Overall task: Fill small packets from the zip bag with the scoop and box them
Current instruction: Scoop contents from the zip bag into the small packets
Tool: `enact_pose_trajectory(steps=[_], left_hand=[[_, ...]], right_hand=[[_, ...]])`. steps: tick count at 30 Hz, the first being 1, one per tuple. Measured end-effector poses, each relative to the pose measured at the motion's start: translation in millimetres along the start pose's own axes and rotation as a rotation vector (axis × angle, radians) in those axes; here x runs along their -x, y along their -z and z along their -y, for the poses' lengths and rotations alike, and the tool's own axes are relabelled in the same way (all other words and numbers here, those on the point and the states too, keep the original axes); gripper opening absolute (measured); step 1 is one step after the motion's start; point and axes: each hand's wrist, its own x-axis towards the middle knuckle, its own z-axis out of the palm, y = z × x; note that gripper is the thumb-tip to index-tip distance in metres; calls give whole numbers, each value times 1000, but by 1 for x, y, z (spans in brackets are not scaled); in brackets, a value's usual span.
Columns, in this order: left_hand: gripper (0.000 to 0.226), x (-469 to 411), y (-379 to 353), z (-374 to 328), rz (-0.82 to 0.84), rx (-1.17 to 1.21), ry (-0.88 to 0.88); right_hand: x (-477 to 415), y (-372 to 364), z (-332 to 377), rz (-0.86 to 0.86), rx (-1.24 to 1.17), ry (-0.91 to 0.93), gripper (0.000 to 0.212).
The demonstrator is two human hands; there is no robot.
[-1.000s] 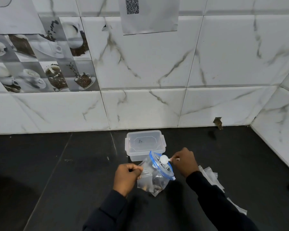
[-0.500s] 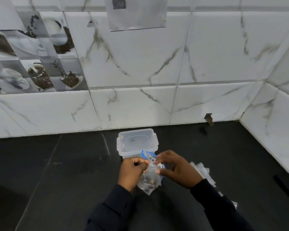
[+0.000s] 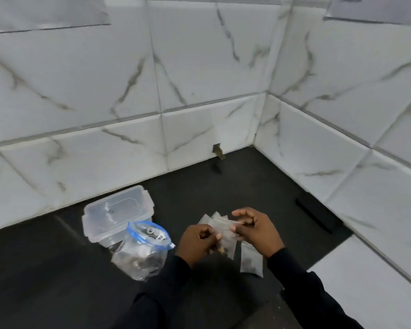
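Just right of the open zip bag (image 3: pixel 140 252), a person's left hand (image 3: pixel 196 241) and right hand (image 3: pixel 256 230) both pinch a small packet (image 3: pixel 226 238) by its top, apparently to seal it. The lidded box (image 3: pixel 115 214) stands behind the bag.

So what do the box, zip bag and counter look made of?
Box: stiff translucent plastic, slightly frosted, with a snap lid. Zip bag: thin clear plastic film, crinkled and shiny, blue zip strip. Counter: dark matte slabs, likely stone or tile; a joint line shows.
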Motion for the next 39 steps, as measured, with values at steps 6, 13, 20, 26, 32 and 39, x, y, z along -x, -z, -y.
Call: enact_pose_trajectory(steps=[6, 13, 20, 26, 32, 39], left_hand=[[21, -26, -57, 19, 55, -51, 170], [22, -39, -89, 44, 86, -149, 327], [35, -44, -101, 52, 22, -136, 375], [37, -34, -91, 50, -25, -38, 358], [24, -17, -33, 40, -189, -201, 276], [24, 15, 43, 22, -485, -239, 122]], right_hand=[[6, 39, -61, -109, -68, -268, 26], [14, 43, -105, -206, 23, -434, 10], [12, 46, -121, -252, 178, -455, 15], [6, 44, -101, -290, 369, -308, 24], [-36, 5, -61, -206, 521, -88, 19], [-86, -66, -51, 47, 781, -51, 29]])
